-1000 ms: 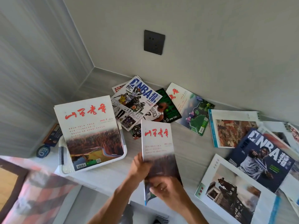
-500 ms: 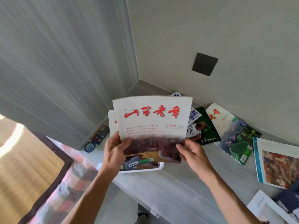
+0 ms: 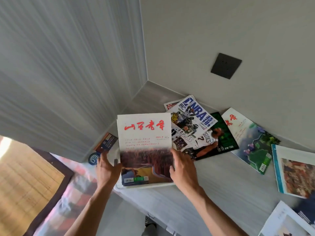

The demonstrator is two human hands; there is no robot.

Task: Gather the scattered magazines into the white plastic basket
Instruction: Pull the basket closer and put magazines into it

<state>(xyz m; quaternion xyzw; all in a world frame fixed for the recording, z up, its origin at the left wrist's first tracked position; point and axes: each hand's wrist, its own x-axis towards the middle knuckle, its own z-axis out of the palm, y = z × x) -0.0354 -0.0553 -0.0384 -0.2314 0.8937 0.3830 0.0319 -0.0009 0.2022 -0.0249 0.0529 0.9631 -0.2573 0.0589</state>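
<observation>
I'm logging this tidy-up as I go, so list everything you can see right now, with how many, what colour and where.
red-title magazine: one, white cover with red characters, on top of the stack in the basket.
white plastic basket: one, white, only its near rim shows under the stack.
NBA magazine: one, white and blue, right of the basket, overlapping others.
green magazine: one, dark green, under the NBA one.
landscape magazine: one, white and green, further right.
teal-spine magazine: one, at the right edge.
wall socket: one, dark grey, on the wall.
round badge: one, blue, left of the basket.
left hand: at the stack's left edge.
right hand: at its right edge.
</observation>
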